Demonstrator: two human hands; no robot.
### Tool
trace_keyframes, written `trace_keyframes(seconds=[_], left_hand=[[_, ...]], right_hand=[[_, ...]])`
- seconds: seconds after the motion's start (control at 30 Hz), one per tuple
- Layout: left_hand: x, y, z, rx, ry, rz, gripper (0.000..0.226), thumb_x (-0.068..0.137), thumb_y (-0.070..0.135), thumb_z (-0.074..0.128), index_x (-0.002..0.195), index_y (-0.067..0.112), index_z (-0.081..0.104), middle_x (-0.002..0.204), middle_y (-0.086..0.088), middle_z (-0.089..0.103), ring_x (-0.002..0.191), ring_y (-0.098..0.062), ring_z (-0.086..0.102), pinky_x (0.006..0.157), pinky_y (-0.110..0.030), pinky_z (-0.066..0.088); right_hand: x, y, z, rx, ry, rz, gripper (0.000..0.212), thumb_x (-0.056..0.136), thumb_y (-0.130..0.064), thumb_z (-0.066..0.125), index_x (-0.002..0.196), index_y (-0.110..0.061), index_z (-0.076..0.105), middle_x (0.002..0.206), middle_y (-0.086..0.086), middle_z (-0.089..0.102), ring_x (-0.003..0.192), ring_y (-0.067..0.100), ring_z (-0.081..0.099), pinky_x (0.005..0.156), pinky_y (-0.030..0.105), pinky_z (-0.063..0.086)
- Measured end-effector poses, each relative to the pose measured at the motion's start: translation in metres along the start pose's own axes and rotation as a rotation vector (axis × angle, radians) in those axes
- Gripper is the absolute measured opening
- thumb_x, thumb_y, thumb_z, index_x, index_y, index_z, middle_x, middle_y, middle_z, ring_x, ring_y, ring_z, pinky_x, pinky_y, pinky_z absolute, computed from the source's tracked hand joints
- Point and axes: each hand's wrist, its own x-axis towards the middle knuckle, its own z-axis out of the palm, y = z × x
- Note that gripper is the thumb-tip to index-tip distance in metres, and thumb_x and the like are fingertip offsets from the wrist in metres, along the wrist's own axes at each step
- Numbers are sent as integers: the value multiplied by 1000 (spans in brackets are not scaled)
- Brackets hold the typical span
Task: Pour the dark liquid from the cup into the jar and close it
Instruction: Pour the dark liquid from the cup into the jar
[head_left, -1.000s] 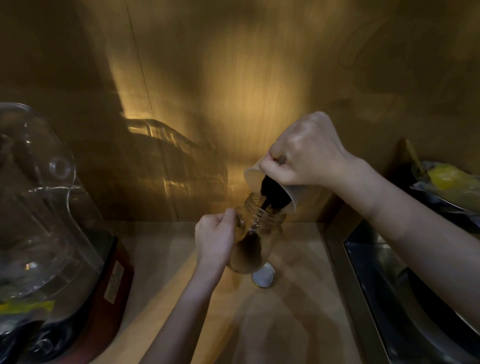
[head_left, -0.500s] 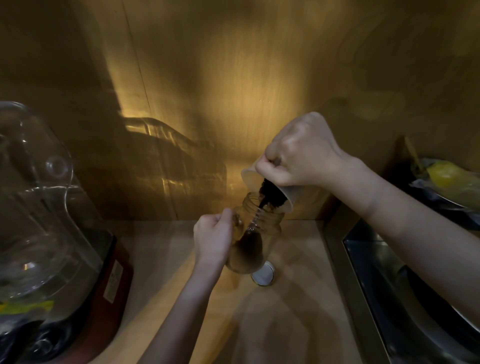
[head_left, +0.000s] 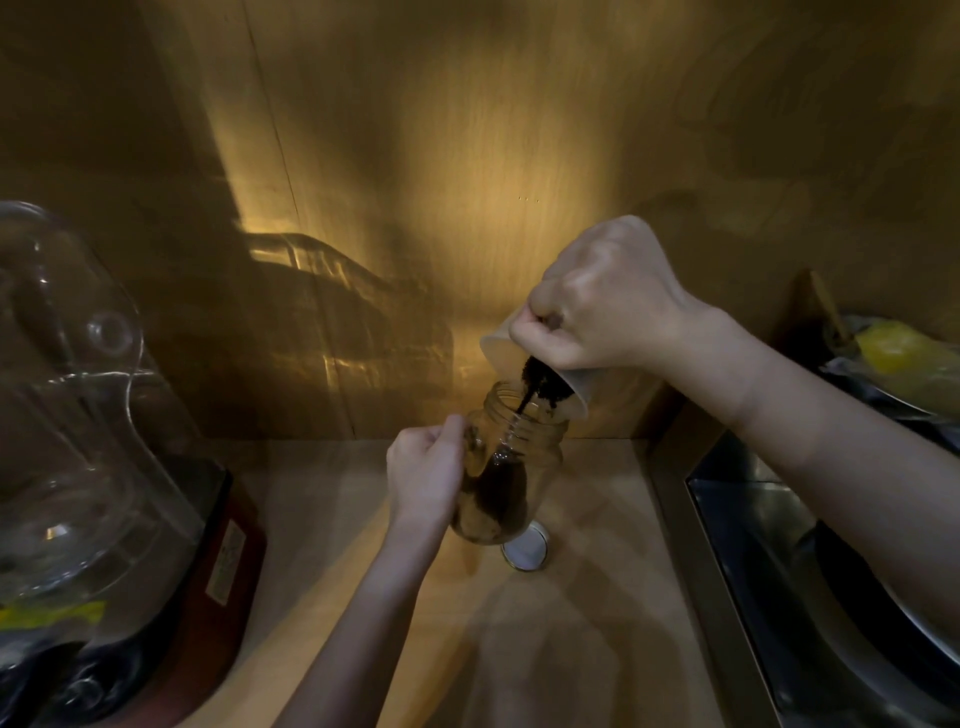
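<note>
1. The jar (head_left: 511, 467), clear glass with a threaded neck, stands on the wooden counter (head_left: 571, 649) near the back wall (head_left: 467, 156), its mouth open.
2. The left hand (head_left: 426, 475) is wrapped around the jar's left side, fingers closed on the glass, steadying it.
3. The right hand (head_left: 602, 301) is clamped on a pale cup (head_left: 530, 358), thumb and fingers pinching its wall from above.
4. The cup is tipped steeply, rim down and toward the left, its lower edge just over the jar's mouth.
5. The dark liquid (head_left: 530, 397) runs in a thin stream from the cup's rim into the jar's neck.
6. More of it has pooled in the lower part of the jar, darker on the right side; the left side looks paler and cloudy.
7. The lid (head_left: 525, 548), round with a white inside and a metal rim, lies flat on the counter just beside the jar's base, at the near right.
8. At the left edge a clear blender jug (head_left: 78, 441) sits on a red base (head_left: 218, 571).
9. At the right a steel sink (head_left: 769, 571) is let into the counter, under the right forearm.
10. Something yellow (head_left: 904, 353) lies on a tray at the far right; what it is cannot be told.
11. The light is dim and warm, brightest on the wall behind the cup.
</note>
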Motion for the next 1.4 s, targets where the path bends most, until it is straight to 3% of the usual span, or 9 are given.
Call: trace_keyframes(seconds=[0.37,0.73,1.0,1.27,1.4], left_hand=[[2,4,2,21,29,13,34,82,25,50,54,7,51,59,-13,38,55,-22,35,58,-33,31],[-1,5,2,-27,-20,-29,36,83,27,51,50,12,51,51,-5,41,51,-17,38,54,-31,32],[1,6,2,-53,-3,-42,37,82,28,51,49,13,50,54,-8,42,55,-21,39,61,-33,34],[1,6,1,-84,-47,-58,30,81,28,52,56,11,55,56,-8,43,58,-21,41,62,-34,35],[3,4,1,-74,-34,-68,36,80,29,52,47,16,48,50,-3,40,56,-21,38,63,-35,33]], right_hand=[[-1,2,1,1,13,-28,39,72,-13,52,33,-10,53,27,2,41,24,21,39,33,21,37],[2,1,1,2,39,-44,39,72,-13,54,33,-11,52,28,1,41,24,21,39,33,21,36],[4,1,-4,2,28,-64,37,69,-10,57,32,-11,51,27,1,37,23,19,35,34,19,32],[4,2,-1,-19,41,-80,39,73,-14,55,34,-10,55,28,2,44,25,21,42,32,23,39],[3,2,1,-31,49,-119,40,74,-15,53,34,-10,56,30,3,48,27,22,46,34,23,41]])
